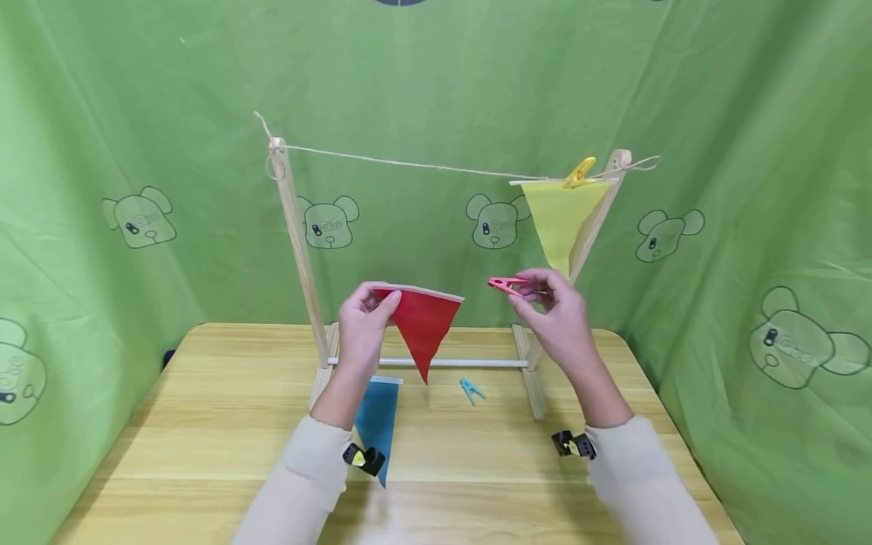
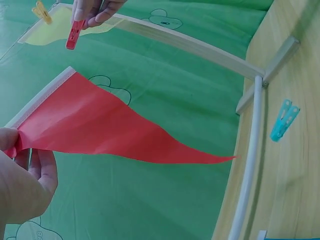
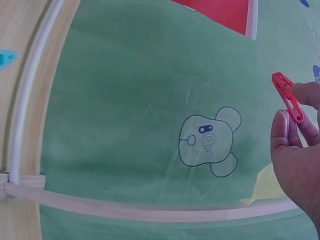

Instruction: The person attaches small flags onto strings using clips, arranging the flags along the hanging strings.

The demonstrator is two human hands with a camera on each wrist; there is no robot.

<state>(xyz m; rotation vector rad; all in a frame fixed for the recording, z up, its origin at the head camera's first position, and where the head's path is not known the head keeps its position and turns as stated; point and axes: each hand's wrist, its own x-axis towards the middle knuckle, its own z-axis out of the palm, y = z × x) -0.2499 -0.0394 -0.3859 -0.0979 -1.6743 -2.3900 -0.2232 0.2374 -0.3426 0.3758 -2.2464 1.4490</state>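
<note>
A red triangular flag (image 1: 428,322) with a white top edge hangs point down, its left corner pinched between thumb and fingers of my left hand (image 1: 362,325). In the left wrist view the flag (image 2: 100,122) spreads out from my left hand (image 2: 30,180). My right hand (image 1: 560,314) pinches a red clothespin (image 1: 506,284), held to the right of the flag and apart from it. The right wrist view shows the clothespin (image 3: 288,97) between thumb and fingers of my right hand (image 3: 300,155). Both hands are below the string (image 1: 409,163).
A yellow flag (image 1: 562,216) hangs at the string's right end under a yellow clothespin (image 1: 579,173). Wooden posts (image 1: 300,250) hold the string, with a white bar (image 1: 463,363) low between them. A blue flag (image 1: 378,420) and a blue clothespin (image 1: 471,390) lie on the table (image 1: 225,424).
</note>
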